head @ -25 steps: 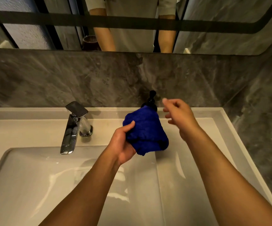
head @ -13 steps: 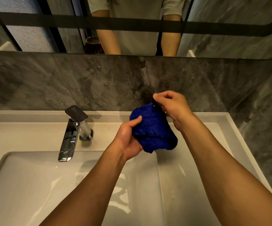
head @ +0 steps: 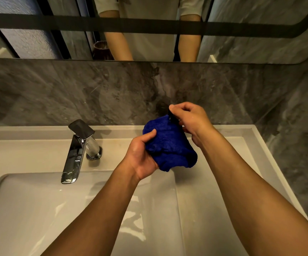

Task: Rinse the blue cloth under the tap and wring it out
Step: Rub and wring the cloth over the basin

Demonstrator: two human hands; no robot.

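Note:
The blue cloth (head: 169, 146) is bunched into a ball, held above the right rim of the sink. My left hand (head: 140, 156) grips it from the left, thumb on top. My right hand (head: 192, 119) is closed over the black pump head of a soap dispenser (head: 171, 115) right behind the cloth; the bottle itself is hidden by cloth and hand. The chrome tap (head: 77, 150) stands to the left, apart from the cloth, with no water running from its spout.
The white basin (head: 38, 209) lies below, wet and shiny. A flat white counter ledge (head: 241, 154) runs along the right. Grey marble wall (head: 94, 93) rises behind, with a mirror (head: 241, 12) above it.
My right hand came in from open air and closed on the pump head behind the cloth. The left hand kept its hold on the cloth.

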